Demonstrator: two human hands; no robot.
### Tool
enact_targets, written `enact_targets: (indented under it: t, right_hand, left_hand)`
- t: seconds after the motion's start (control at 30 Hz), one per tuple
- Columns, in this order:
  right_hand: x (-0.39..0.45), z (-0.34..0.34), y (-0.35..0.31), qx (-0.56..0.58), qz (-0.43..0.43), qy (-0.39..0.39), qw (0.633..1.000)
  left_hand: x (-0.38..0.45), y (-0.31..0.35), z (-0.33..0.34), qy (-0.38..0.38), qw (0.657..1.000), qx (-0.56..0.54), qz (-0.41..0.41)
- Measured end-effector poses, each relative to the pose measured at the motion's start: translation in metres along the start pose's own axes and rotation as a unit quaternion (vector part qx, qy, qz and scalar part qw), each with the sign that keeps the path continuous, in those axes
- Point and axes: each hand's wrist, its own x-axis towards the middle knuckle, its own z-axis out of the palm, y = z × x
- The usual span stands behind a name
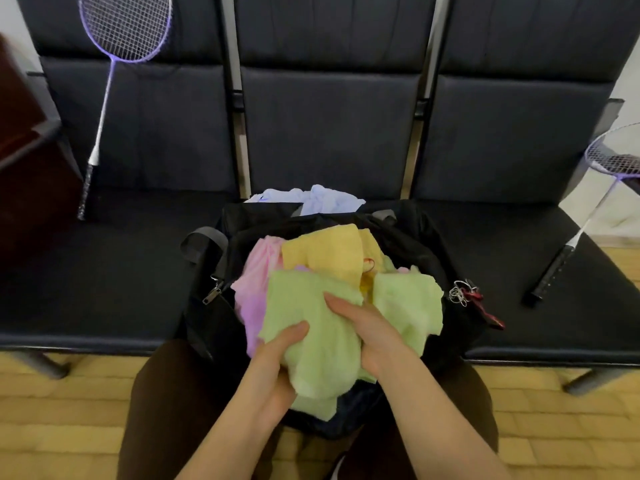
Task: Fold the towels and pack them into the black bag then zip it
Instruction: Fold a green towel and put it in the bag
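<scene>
An open black bag [433, 251] sits on the middle seat of a dark bench, its mouth facing me. A crumpled light green towel [311, 306] lies on top of the pile in it. My left hand [277, 362] grips the towel's near left edge from below, thumb on top. My right hand [363, 327] holds the towel's middle, fingers laid over the cloth. A yellow towel [325, 251] and a pink towel [256, 271] lie crumpled behind and to the left. A second patch of green cloth [408, 306] shows on the right. A pale blue towel [311, 199] lies behind the bag.
The bag's zipper pull [213, 294] hangs at its left end, and keys with a red tag [467, 296] at its right. One badminton racket [104, 98] leans on the left backrest; another racket [581, 230] lies on the right seat. My knees are under the bench's front edge.
</scene>
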Motion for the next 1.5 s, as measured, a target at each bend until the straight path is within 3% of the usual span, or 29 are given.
enact_targets:
  t: [0.17, 0.3, 0.4, 0.53, 0.8, 1.0, 1.13, 1.27, 1.43, 1.5]
  right_hand:
    - [0.011, -0.017, -0.038, -0.054, -0.076, 0.062, 0.994]
    - [0.031, -0.049, -0.067, -0.146, -0.158, 0.162, 0.963]
    - [0.057, -0.070, -0.072, -0.259, -0.199, 0.266, 0.907]
    - [0.100, -0.086, -0.045, -0.305, -0.234, 0.320, 0.866]
    - [0.148, -0.109, -0.026, -0.407, -0.285, 0.355, 0.792]
    - [0.145, -0.107, -0.032, -0.413, -0.274, 0.347, 0.796]
    - [0.127, -0.099, -0.046, -0.381, -0.256, 0.332, 0.824]
    - [0.091, -0.092, -0.047, -0.332, -0.270, 0.343, 0.837]
    - [0.039, -0.079, -0.032, -0.312, -0.299, 0.365, 0.825]
    - [0.016, -0.073, -0.016, -0.344, -0.289, 0.332, 0.830]
  left_hand:
    - [0.045, 0.020, 0.025, 0.008, 0.986, 0.162, 0.036]
    - [0.092, 0.009, 0.081, 0.053, 0.960, 0.264, 0.080]
    - [0.133, -0.017, 0.110, 0.138, 0.903, 0.387, 0.124]
    - [0.175, -0.050, 0.109, 0.245, 0.837, 0.454, 0.185]
    - [0.222, -0.075, 0.096, 0.303, 0.767, 0.510, 0.245]
    - [0.217, -0.073, 0.096, 0.280, 0.756, 0.539, 0.243]
    - [0.197, -0.061, 0.101, 0.256, 0.762, 0.555, 0.215]
    - [0.169, -0.044, 0.108, 0.215, 0.786, 0.520, 0.257]
    - [0.110, -0.026, 0.098, 0.151, 0.776, 0.512, 0.336]
    - [0.076, -0.027, 0.079, 0.131, 0.770, 0.516, 0.352]
